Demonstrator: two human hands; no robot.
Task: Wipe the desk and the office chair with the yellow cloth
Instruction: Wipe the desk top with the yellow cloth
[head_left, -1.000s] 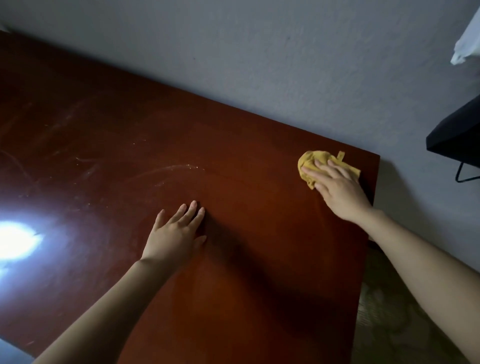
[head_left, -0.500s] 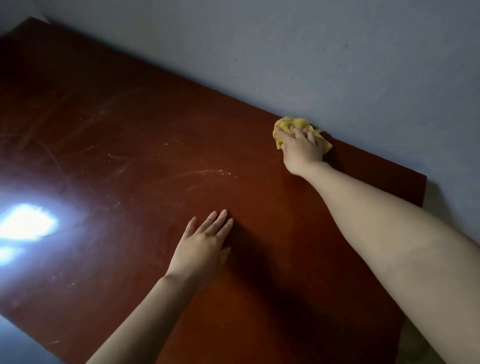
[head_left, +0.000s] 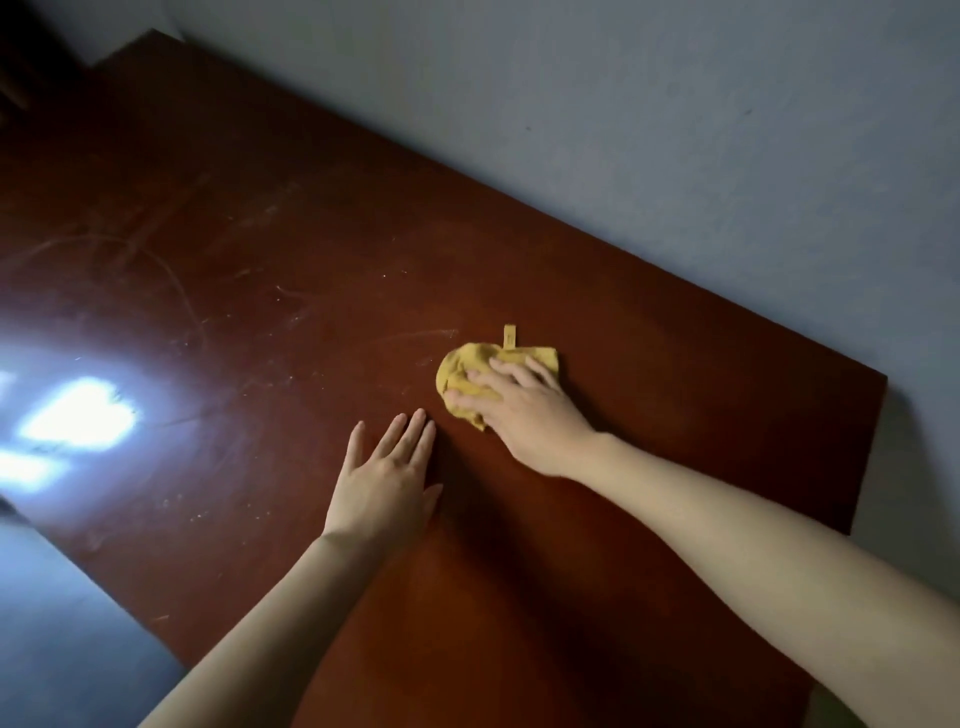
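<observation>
A dark reddish-brown desk (head_left: 260, 270) fills most of the view, its top marked with dusty streaks and smears. The bunched yellow cloth (head_left: 465, 371) lies near the middle of the desk, a small tag sticking out at its far side. My right hand (head_left: 524, 410) presses down on the cloth with fingers spread over it. My left hand (head_left: 387, 480) rests flat on the desk just left of and nearer than the cloth, fingers together, holding nothing. The office chair is out of sight.
A pale grey wall (head_left: 649, 130) runs along the desk's far edge. A bright light reflection (head_left: 72, 415) glares on the left of the desk top. The desk's right edge (head_left: 867, 457) and near-left edge (head_left: 104, 587) drop to the floor.
My right hand has dragged the cloth from the far edge by the wall towards me, to beside my left hand. The left hand stays planted. The view has shifted.
</observation>
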